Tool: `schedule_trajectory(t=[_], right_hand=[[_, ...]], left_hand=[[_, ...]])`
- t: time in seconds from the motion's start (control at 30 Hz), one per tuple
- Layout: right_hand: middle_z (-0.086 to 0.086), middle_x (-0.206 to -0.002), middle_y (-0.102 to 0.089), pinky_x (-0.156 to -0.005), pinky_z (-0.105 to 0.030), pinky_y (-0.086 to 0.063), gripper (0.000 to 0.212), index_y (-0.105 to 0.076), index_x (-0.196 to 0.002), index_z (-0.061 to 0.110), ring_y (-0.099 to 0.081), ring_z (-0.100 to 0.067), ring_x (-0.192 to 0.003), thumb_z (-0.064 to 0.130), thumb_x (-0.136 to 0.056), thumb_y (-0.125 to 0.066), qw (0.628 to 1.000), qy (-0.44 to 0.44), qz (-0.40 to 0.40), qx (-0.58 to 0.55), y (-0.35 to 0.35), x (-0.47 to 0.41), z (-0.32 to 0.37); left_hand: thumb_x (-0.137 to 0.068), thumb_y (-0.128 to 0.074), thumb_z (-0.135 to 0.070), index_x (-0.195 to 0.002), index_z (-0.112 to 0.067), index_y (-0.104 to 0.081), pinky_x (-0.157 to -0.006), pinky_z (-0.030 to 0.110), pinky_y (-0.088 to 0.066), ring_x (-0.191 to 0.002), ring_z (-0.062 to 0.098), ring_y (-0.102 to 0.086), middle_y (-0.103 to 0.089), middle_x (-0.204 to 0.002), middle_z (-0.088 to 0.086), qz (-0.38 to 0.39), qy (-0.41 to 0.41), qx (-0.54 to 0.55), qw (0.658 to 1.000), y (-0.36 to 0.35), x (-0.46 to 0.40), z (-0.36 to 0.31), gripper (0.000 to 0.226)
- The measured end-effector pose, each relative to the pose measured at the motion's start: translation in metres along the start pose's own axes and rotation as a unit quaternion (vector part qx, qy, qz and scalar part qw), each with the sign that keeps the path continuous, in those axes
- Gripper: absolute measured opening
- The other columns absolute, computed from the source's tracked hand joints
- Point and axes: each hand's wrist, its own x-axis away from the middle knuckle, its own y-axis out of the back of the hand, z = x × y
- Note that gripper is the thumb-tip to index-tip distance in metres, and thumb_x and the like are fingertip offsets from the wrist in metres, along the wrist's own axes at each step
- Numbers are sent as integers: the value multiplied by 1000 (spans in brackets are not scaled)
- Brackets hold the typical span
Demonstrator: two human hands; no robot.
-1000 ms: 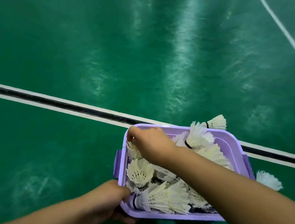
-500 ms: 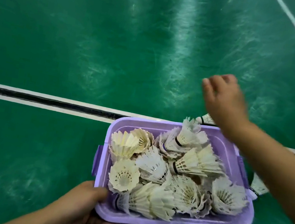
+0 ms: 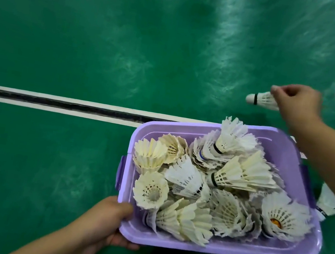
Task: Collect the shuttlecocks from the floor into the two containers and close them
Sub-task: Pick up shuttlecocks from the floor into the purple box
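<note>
**Inspector:** Report the container.

**Assistant:** One lilac plastic box [image 3: 219, 247], lid off, is held above a green court floor [image 3: 88, 34]. It is loaded with a loose pile of white feather shuttlecocks [image 3: 207, 185], lying at mixed angles, some cork down, some on their sides. One at the far edge stands above the rim.

**Inspector:** Left hand?

**Assistant:** The left hand [image 3: 100, 224] grips the near left corner of the box, thumb on top of the rim, fingers curled underneath.

**Inspector:** Right hand?

**Assistant:** The right hand [image 3: 298, 103] is beyond the far right corner of the box, over the floor. Its thumb and fingers are curled round the feather end of a single shuttlecock [image 3: 261, 99], which lies on its side with the cork and black band pointing left. Whether that shuttlecock touches the floor or is lifted clear, I cannot tell.

**Inspector:** Anything else on the floor?

**Assistant:** A second shuttlecock [image 3: 328, 200] lies just beside the right wall of the box, partly hidden by the right forearm. A white court line [image 3: 54, 103] with a dark strip along its centre runs across the floor and passes under the far side of the box.
</note>
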Motion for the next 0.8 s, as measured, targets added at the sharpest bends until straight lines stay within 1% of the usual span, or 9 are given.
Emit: schedule_trajectory(t=[0.07,0.13,0.2,0.3,0.4,0.47,0.53,0.67,0.8], right_hand=[[13,-85,-68,-66,-8,-41,22,-68,-102,14,-54,9,-68,25,-84,-66,985,133,-71,-82,17,17,27],[24,-78,-58,-68,-4,-40,21,-59,-100,29,-52,15,-68,22,-82,-67,955,281,-31,-91,35,52,61],[20,-84,-54,-72,-9,-42,25,-54,-101,30,-53,8,-72,23,-81,-66,915,396,65,-46,42,96,89],[10,-88,-65,-75,-31,-46,26,-47,-106,29,-56,-19,-74,28,-81,-56,841,496,195,92,21,137,108],[12,-75,-65,-78,-37,-45,35,-38,-99,29,-51,-19,-58,13,-78,-61,766,569,219,203,-16,150,102],[12,-70,-63,-80,-39,-44,45,-42,-97,25,-50,-19,-53,0,-70,-67,733,585,232,258,-28,149,93],[10,-75,-61,-87,-42,-40,42,-46,-99,23,-53,-20,-60,-6,-71,-59,706,593,259,288,-29,152,94],[0,-86,-60,-92,-40,-28,39,-44,-109,21,-51,-24,-83,-5,-79,-47,678,586,298,330,-25,159,112],[0,-84,-54,-96,-43,-30,28,-43,-109,20,-48,-24,-80,2,-88,-42,656,512,380,404,-32,163,111]], left_hand=[[-87,-37,7,-95,2,-62,-53,35,-60,-55,24,-67,-73,-68,16,0,-2,-1,1000,1,-1,0,27],[-87,-37,8,-94,2,-61,-50,33,-59,-51,22,-66,-71,-63,14,3,-3,2,1000,1,-1,0,26],[-86,-37,9,-94,3,-60,-49,32,-58,-50,22,-65,-71,-61,12,7,-5,4,1000,2,0,0,25],[-85,-37,9,-95,4,-58,-50,34,-58,-52,25,-65,-71,-61,14,7,-4,9,1000,3,-2,0,24],[-85,-39,8,-100,5,-58,-50,33,-57,-53,25,-66,-72,-69,17,11,-5,9,1000,5,-3,2,24],[-86,-38,9,-97,4,-59,-48,31,-55,-50,23,-65,-73,-68,16,18,-8,11,1000,4,-2,1,25],[-87,-37,9,-94,2,-60,-46,30,-55,-48,21,-65,-72,-64,13,28,-11,15,999,4,0,1,25],[-87,-36,9,-94,4,-60,-46,30,-55,-47,20,-64,-73,-65,13,49,-22,17,998,3,2,1,26],[-87,-34,11,-86,4,-58,-45,31,-57,-46,21,-64,-70,-57,12,49,-27,12,998,1,4,-1,25]])
